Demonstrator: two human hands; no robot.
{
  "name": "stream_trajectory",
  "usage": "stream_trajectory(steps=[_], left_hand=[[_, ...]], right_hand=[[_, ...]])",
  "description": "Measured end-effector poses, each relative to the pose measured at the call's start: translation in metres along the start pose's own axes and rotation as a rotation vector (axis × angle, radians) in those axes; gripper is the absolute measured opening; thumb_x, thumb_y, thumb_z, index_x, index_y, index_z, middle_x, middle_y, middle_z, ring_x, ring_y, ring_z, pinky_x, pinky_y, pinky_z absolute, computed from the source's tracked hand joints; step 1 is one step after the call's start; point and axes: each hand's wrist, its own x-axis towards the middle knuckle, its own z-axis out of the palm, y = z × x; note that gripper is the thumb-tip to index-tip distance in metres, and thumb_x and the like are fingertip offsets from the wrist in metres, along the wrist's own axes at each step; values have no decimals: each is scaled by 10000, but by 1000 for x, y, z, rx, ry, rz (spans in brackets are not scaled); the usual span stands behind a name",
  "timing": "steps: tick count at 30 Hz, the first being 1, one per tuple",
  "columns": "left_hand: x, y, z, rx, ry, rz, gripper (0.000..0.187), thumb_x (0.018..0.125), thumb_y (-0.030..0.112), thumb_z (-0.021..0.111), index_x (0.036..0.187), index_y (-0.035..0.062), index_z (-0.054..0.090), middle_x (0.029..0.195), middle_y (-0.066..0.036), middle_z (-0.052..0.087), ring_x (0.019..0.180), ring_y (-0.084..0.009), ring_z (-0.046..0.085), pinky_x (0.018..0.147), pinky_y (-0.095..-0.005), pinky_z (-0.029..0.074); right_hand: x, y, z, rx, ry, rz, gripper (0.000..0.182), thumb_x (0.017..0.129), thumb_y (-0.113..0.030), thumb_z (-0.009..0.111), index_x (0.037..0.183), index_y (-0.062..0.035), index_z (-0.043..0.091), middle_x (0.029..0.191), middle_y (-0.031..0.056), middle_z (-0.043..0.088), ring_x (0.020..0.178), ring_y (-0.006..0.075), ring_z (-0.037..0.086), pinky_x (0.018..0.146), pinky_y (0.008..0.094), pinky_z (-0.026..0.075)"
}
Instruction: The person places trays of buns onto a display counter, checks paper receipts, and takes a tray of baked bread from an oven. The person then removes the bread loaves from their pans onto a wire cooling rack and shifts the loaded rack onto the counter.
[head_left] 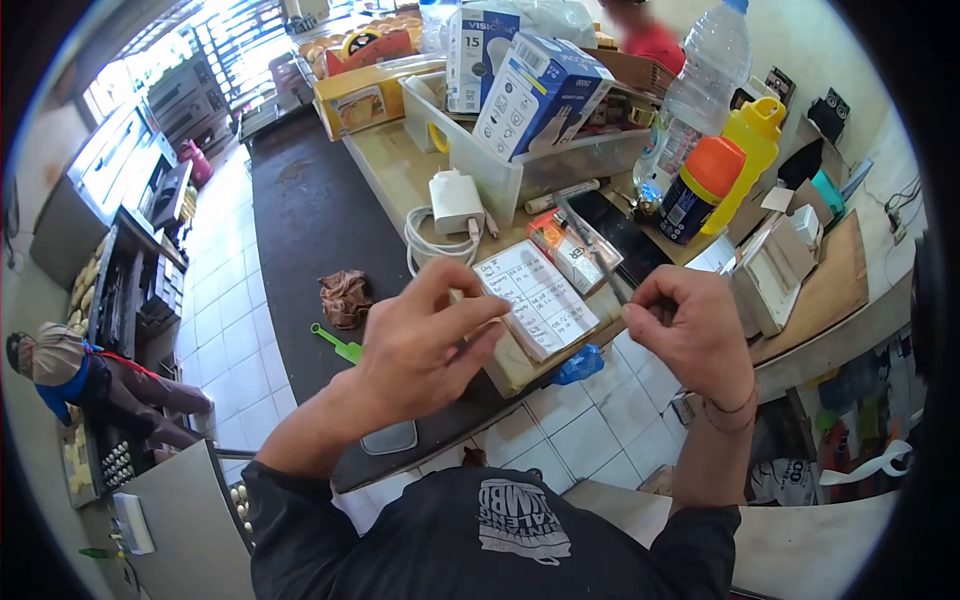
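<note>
A small pad of white paper [540,300] with handwritten rows lies at the near end of the wooden-topped counter. My left hand [425,335] is over the pad's left edge, its fingers bent and apart, holding nothing visible. To the right of the pad, my right hand [690,325] pinches the lower end of a long, thin dark object [597,255], perhaps a pen. That object slants up and left, in front of an orange and white box [572,250] and a dark phone-like slab [612,228].
A white charger [457,203] with coiled cable lies behind the pad. Farther back is a plastic bin [490,170] holding bulb boxes. Bottles [700,190] stand at the right. Crumpled brown paper [345,298] and a green scoop [338,343] lie left. Another person [95,375] is at far left.
</note>
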Motion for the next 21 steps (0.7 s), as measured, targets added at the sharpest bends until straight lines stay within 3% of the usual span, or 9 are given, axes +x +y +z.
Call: stream_trajectory(steps=[5, 7, 12, 17, 19, 21], left_hand=[[-65, 19, -22, -44, 106, -277, 132, 789, -19, 697, 915, 16, 683, 903, -44, 546, 575, -114, 428, 495, -244, 349], [-106, 24, -22, -62, 102, -464, 140, 807, -25, 676, 943, 10, 686, 916, -32, 517, 563, -72, 367, 511, -210, 315], [-199, 56, -12, -36, 161, -779, 86, 821, 0, 672, 904, 21, 677, 832, -16, 519, 527, -79, 357, 491, -229, 308], [-240, 95, -8, -104, 197, -1004, 85, 831, 2, 677, 915, 17, 680, 814, 2, 501, 550, -70, 363, 513, -215, 308], [-251, 101, -9, -102, 235, -956, 99, 831, 17, 686, 929, 28, 686, 829, -2, 534, 545, -77, 381, 511, -218, 323], [-265, 103, -14, -19, 194, -915, 98, 832, 31, 690, 930, 35, 688, 843, -8, 553, 543, -81, 394, 509, -222, 332]], right_hand=[[7, -8, 21, -294, 16, -130, 167, 751, -173, 692, 681, -26, 656, 628, 61, 614, 533, 222, 502, 524, 320, 414], [9, -10, 28, -417, 36, -188, 196, 759, -211, 678, 673, -35, 657, 644, 76, 627, 559, 267, 534, 549, 351, 432], [14, -9, 31, -579, 21, -214, 244, 788, -252, 664, 655, -49, 648, 684, 91, 641, 613, 307, 562, 575, 388, 437], [2, -15, 38, -551, 165, -194, 238, 808, -248, 676, 682, -48, 641, 695, 79, 628, 604, 284, 547, 562, 379, 429], [-16, -34, 39, -381, 300, -197, 215, 831, -235, 682, 741, -44, 640, 699, 63, 622, 607, 252, 540, 557, 366, 422], [-44, -54, 46, -127, 288, -235, 110, 793, -110, 716, 763, -48, 630, 668, 46, 599, 547, 181, 498, 509, 310, 397]])
